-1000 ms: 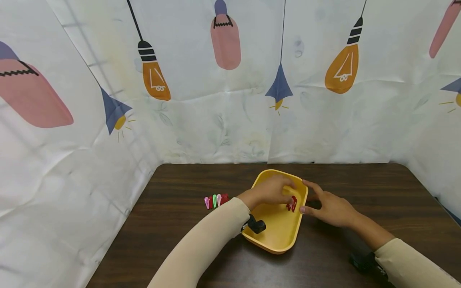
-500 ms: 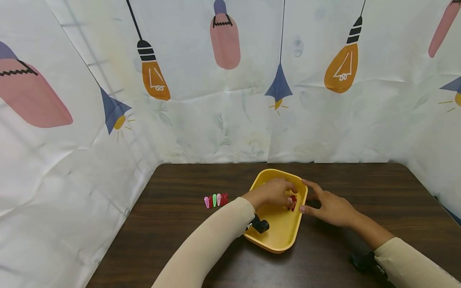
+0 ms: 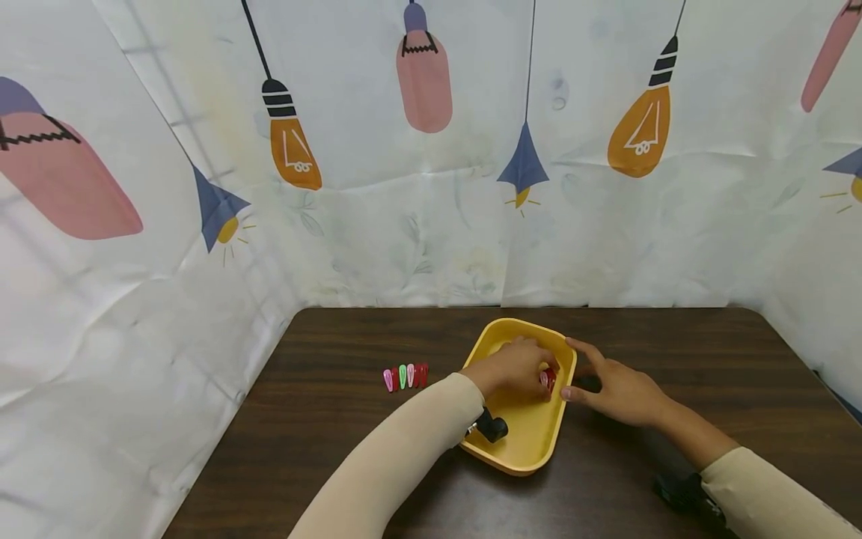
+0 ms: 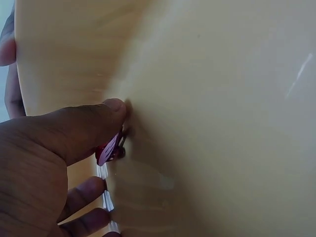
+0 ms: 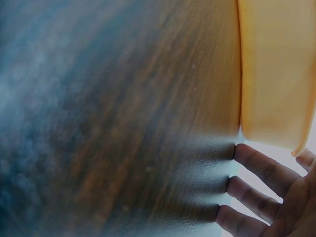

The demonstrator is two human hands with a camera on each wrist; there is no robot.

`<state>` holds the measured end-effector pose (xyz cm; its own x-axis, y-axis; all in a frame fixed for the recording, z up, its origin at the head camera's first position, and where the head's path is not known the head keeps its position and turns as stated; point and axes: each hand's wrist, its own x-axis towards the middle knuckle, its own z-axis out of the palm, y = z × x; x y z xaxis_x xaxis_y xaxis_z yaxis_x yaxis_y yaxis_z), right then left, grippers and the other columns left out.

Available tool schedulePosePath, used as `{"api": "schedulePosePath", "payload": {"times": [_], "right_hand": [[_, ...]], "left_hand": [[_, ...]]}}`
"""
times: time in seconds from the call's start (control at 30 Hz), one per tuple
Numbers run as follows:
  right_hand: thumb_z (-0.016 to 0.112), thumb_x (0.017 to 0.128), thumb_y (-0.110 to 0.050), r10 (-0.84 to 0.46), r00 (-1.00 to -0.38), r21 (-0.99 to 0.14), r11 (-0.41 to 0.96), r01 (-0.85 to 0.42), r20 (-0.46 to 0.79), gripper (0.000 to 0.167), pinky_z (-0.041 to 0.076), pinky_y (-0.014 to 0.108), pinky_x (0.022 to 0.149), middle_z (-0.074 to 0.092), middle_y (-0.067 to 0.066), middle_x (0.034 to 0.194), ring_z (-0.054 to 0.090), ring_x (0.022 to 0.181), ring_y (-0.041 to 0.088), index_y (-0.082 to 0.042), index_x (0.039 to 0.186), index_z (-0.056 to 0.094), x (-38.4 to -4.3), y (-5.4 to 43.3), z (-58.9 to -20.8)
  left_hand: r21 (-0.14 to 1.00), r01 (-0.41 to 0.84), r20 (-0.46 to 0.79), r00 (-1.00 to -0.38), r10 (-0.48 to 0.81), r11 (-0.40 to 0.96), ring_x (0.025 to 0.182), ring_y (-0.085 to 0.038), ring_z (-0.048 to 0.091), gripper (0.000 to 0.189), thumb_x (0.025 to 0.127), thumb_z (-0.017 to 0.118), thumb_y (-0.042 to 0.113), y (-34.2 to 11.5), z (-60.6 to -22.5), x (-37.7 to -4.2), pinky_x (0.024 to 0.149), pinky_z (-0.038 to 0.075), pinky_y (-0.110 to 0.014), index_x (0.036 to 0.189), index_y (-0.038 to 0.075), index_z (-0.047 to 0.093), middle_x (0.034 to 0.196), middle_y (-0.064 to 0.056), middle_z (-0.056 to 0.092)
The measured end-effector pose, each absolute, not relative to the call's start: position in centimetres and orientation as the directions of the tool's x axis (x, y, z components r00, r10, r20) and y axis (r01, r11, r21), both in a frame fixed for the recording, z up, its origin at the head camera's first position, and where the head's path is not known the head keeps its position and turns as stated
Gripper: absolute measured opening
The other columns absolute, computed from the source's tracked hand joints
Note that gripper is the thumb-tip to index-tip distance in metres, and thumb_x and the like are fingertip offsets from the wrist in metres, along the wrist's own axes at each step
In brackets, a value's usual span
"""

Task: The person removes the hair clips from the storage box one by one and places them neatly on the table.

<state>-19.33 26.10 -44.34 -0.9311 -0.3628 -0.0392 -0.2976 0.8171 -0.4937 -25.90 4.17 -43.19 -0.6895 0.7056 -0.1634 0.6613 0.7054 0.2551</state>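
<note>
My left hand (image 3: 515,367) reaches into a yellow plastic tray (image 3: 532,453), its fingers curled round a small cluster of red and pink hair clips (image 3: 548,379) by the right wall. In the left wrist view the thumb (image 4: 98,123) lies against a dark pink clip (image 4: 109,149); the index finger is hidden behind it. My right hand (image 3: 622,389) is spread at the tray's right side, thumb and index finger at the rim. In the right wrist view its straight fingers (image 5: 266,170) touch the tabletop next to the tray.
Left of the tray, a row of several hair clips (image 3: 405,376) in pink, red and green lies on the dark wooden table (image 3: 323,449). A white curtain (image 3: 377,247) printed with lamps hangs behind the table and along its left side.
My left hand has moved slightly right inside the tray, and its fingers have closed in round the clips. My right hand stays at the rim; the row of clips is unchanged.
</note>
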Motion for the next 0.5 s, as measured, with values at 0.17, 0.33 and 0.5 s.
{"api": "schedulePosePath", "payload": {"times": [0.17,0.33,0.5], "right_hand": [[0.062,0.094,-0.064,-0.362,-0.932,-0.498,0.815,-0.297,-0.036,0.092,0.054,0.056,0.070,0.067,0.013,0.132,0.065,0.114,0.042,-0.026,0.164,0.016,-19.31,26.14,-44.43],[0.063,0.094,-0.063,-0.365,-0.931,-0.498,0.813,-0.301,-0.034,0.092,0.054,0.056,0.071,0.067,0.014,0.132,0.065,0.113,0.041,-0.026,0.164,0.017,-19.28,26.15,-44.36],[0.063,0.094,-0.063,-0.368,-0.929,-0.497,0.812,-0.305,-0.031,0.091,0.054,0.057,0.071,0.067,0.014,0.132,0.065,0.113,0.042,-0.025,0.164,0.017,-19.27,26.17,-44.40]], "left_hand": [[0.238,0.677,-0.155,-0.681,0.716,0.696,0.107,-0.014,0.045,0.040,0.083,0.085,0.042,4.15,-43.11,-25.59,0.096,0.042,-0.035,0.120,0.032,0.072,0.109,0.012,0.059],[0.234,0.677,-0.158,-0.682,0.715,0.698,0.108,-0.013,0.044,0.037,0.084,0.084,0.042,4.09,-42.95,-25.32,0.097,0.041,-0.036,0.118,0.033,0.072,0.111,0.012,0.058],[0.238,0.669,-0.165,-0.687,0.708,0.704,0.108,-0.013,0.043,0.036,0.084,0.084,0.042,4.10,-42.92,-25.19,0.097,0.041,-0.035,0.117,0.034,0.073,0.113,0.012,0.057]]}}
